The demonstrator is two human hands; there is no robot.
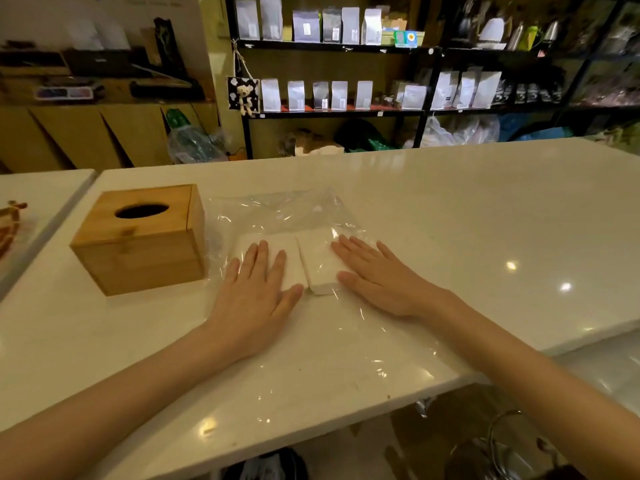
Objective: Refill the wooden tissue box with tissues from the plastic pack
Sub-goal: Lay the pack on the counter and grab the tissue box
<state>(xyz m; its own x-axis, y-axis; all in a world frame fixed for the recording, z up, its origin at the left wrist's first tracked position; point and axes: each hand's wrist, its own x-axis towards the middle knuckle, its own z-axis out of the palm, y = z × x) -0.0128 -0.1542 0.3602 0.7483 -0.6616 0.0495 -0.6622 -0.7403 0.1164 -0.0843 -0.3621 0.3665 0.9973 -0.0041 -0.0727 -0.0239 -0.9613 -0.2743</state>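
Observation:
A wooden tissue box (145, 244) with a dark oval slot in its lid stands on the white counter (450, 209), left of centre. To its right lies a clear plastic pack (298, 209) holding two white tissue stacks side by side. My left hand (258, 292) rests flat, palm down, on the left stack (277, 245). The right stack (317, 265) has my right hand (377, 277) lying flat along its right edge, fingers spread. Neither hand grips anything. The loose plastic spreads toward the counter's near edge.
A second white tabletop (38, 195) adjoins on the left with a reddish item on it. Black shelves (332, 112) with pouches stand behind the counter. A metal kettle-like object (502, 452) sits below the counter's near right edge.

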